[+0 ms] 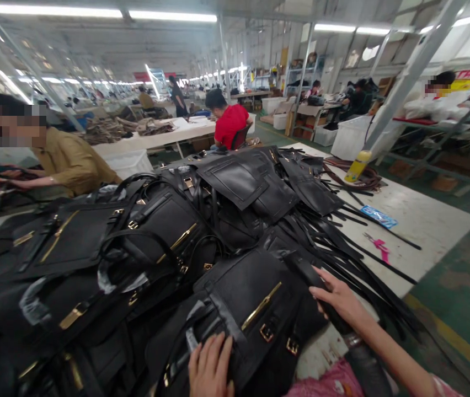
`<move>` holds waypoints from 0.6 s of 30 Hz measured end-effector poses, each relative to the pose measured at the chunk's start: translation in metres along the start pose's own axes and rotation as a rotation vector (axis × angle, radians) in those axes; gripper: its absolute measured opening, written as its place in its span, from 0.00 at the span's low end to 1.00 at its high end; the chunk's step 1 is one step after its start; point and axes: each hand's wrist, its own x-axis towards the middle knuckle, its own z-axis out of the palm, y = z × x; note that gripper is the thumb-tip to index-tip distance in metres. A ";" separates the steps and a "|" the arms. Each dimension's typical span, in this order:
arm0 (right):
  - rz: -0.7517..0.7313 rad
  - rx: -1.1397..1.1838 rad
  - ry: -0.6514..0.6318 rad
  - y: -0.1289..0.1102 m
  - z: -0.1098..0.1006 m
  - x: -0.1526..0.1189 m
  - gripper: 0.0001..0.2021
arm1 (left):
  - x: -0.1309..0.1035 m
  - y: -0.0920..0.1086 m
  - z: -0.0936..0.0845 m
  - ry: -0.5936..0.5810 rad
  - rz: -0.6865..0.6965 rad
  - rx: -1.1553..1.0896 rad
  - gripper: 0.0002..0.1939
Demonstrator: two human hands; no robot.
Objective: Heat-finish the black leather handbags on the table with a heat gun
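A black leather bag (245, 281) with a gold zipper and small gold buckles lies in front of me at the near edge of the pile. My left hand (211, 365) rests on its near side, fingers stretched out flat beside the plastic-wrapped handle. At the bag's right side, my right hand (336, 296) is closed around a wide black strap (301, 269); the fingertips are partly hidden behind it. Further black bags (164, 220) with gold fittings crowd the left, and flat black leather panels (235, 179) lie on top behind.
Loose black straps (359, 264) trail over the pale table (437, 220). Pink-handled cutters (380, 249), a blue packet (379, 216) and a yellow bottle (358, 166) lie or stand there. A person in a tan shirt (73, 162) works at left; one in red (231, 125) sits beyond.
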 end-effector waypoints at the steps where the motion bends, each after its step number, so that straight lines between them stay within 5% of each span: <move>1: -0.007 -0.027 -0.072 -0.005 -0.001 -0.008 0.35 | -0.005 -0.002 -0.003 0.008 -0.073 0.033 0.30; 9: -0.012 -0.078 -0.633 -0.027 0.025 -0.069 0.30 | -0.003 0.008 -0.009 -0.051 -0.281 -0.022 0.36; 14: 0.022 -0.205 -0.700 -0.036 0.067 -0.076 0.25 | -0.006 0.005 -0.008 -0.020 -0.264 -0.031 0.34; 18: 0.002 -0.084 -0.669 -0.039 0.083 -0.066 0.30 | -0.024 0.007 -0.001 -0.017 -0.183 0.013 0.29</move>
